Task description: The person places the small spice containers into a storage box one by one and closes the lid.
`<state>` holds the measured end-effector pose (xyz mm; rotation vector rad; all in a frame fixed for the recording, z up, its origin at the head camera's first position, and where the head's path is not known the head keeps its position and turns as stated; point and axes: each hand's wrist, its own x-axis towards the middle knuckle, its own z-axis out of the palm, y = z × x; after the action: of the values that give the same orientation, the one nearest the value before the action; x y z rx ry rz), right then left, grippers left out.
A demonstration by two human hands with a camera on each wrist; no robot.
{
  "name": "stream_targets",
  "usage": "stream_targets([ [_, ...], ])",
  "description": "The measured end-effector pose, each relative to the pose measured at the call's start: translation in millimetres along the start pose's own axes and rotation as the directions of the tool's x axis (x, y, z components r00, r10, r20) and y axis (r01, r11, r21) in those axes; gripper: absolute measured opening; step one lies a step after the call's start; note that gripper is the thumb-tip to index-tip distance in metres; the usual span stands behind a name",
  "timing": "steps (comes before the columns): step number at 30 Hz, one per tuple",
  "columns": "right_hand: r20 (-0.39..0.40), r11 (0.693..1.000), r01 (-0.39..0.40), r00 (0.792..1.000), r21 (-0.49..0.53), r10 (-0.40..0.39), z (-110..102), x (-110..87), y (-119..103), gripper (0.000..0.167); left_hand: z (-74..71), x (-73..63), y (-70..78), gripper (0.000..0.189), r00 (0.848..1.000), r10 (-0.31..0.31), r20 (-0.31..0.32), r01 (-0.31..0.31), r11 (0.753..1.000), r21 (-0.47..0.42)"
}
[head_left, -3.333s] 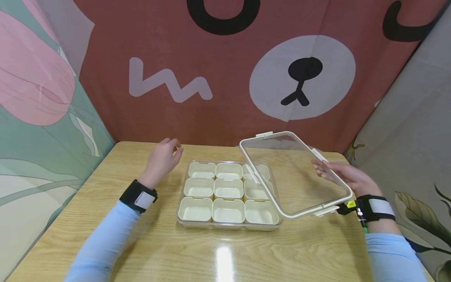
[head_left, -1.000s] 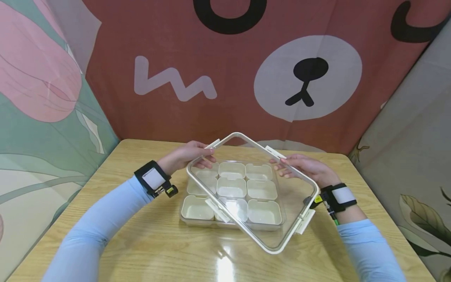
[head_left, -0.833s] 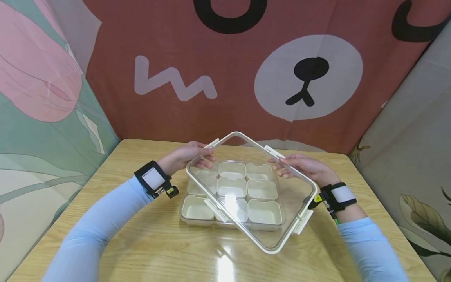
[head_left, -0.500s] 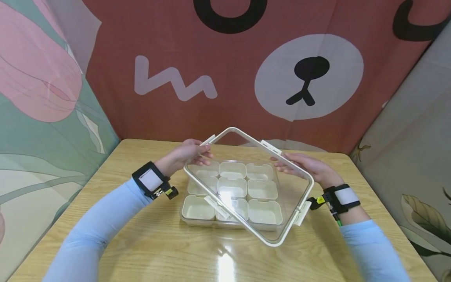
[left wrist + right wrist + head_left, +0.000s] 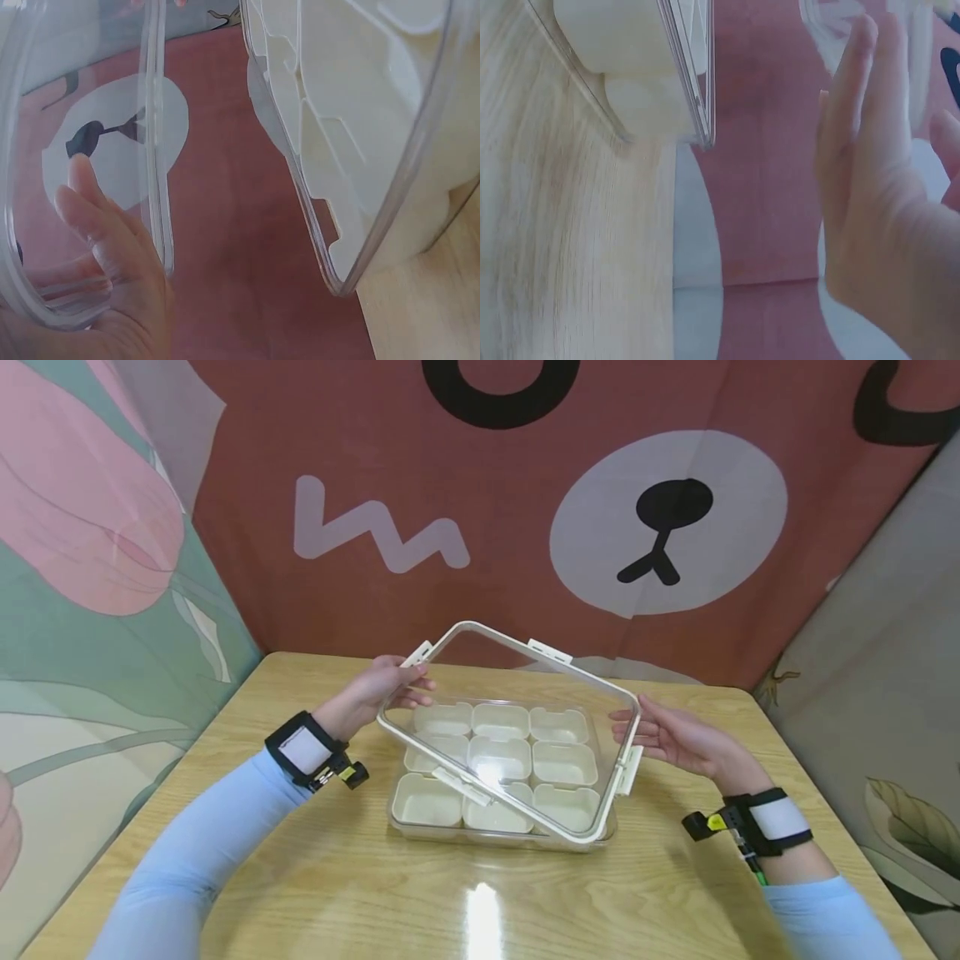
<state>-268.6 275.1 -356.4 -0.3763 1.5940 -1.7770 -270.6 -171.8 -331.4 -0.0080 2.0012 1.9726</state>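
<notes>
A clear rectangular lid (image 5: 550, 651) with a white rim and white side clips is held tilted and turned askew over a clear box (image 5: 495, 838). Inside the box sit several cream cups (image 5: 564, 764) in rows, seen partly through the lid. My left hand (image 5: 371, 693) grips the lid's left edge, thumb above and fingers below. At the lid's right corner, my right hand (image 5: 686, 735) has its fingers stretched out, their tips passing under the rim. The right wrist view shows that hand's straight fingers (image 5: 881, 97) beside the lid's blurred edge.
The box stands on a wooden table (image 5: 360, 893). Behind it hangs a red cloth (image 5: 360, 610) with a bear face, and patterned cloths flank the table on both sides. Each wrist wears a black strap (image 5: 768, 827) with a small camera.
My left hand came over and took hold of the lid, which swung left above the box. Lately the lid has lowered and turned; my right hand has slid to its right corner, fingers straight.
</notes>
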Motion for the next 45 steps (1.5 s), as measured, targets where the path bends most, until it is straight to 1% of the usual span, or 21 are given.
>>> stream_targets([
  [4, -0.086, 0.994, -0.020, 0.996, -0.106, 0.011, 13, -5.4, 3, 0.047, -0.8, -2.7, -2.8, 0.014, 1.000, 0.003, -0.023, -0.004, 0.999, -0.047],
  [9, -0.195, 0.981, -0.025, 0.981, -0.193, -0.013, 29, -8.7, 7, 0.061, 1.6, -6.5, -5.2, 0.013, 0.998, -0.018, -0.065, 0.011, 0.995, -0.095],
  [11, -0.235, 0.977, -0.017, 0.972, -0.212, -0.034, 35, -10.0, 7, 0.063, 3.8, -9.2, -5.0, 0.013, 0.997, -0.024, -0.080, 0.016, 0.995, -0.098],
  [16, -0.318, 0.971, -0.002, 0.945, -0.240, -0.077, 46, -10.5, 9, 0.064, 7.0, -13.9, -4.5, 0.011, 0.996, -0.016, -0.089, 0.008, 0.996, -0.089],
  [21, -0.379, 0.968, 0.010, 0.919, -0.251, -0.108, 52, -5.5, 14, 0.061, 3.6, -16.9, -6.7, 0.012, 0.997, -0.002, -0.076, -0.002, 0.998, -0.063],
  [24, -0.398, 0.972, 0.016, 0.911, -0.236, -0.111, 53, -4.1, 16, 0.061, 1.2, -19.0, -9.8, 0.014, 0.997, -0.007, -0.083, 0.006, 1.000, -0.016],
  [28, -0.404, 0.980, 0.034, 0.908, -0.197, -0.112, 54, -3.7, 16, 0.062, -0.8, -22.5, -13.6, 0.019, 0.996, -0.003, -0.093, 0.009, 0.997, 0.074],
  [30, -0.408, 0.981, 0.040, 0.905, -0.189, -0.115, 53, -3.2, 16, 0.062, -1.9, -25.0, -14.8, 0.021, 0.995, 0.015, -0.096, -0.003, 0.993, 0.115],
  [34, -0.422, 0.981, 0.037, 0.899, -0.188, -0.115, 53, -2.6, 16, 0.060, -4.7, -30.4, -17.0, 0.025, 0.993, 0.042, -0.112, -0.022, 0.985, 0.171],
  [39, -0.435, 0.981, 0.036, 0.893, -0.190, -0.117, 52, -2.8, 15, 0.061, -8.9, -36.6, -20.5, 0.032, 0.990, 0.056, -0.131, -0.021, 0.966, 0.257],
  [43, -0.440, 0.980, 0.047, 0.889, -0.192, -0.129, 52, -2.2, 15, 0.060, -10.2, -40.9, -24.2, 0.033, 0.988, 0.055, -0.142, -0.012, 0.958, 0.287],
  [45, -0.444, 0.978, 0.049, 0.886, -0.202, -0.136, 52, -1.6, 15, 0.060, -10.7, -43.1, -26.8, 0.035, 0.989, 0.066, -0.131, -0.024, 0.954, 0.298],
])
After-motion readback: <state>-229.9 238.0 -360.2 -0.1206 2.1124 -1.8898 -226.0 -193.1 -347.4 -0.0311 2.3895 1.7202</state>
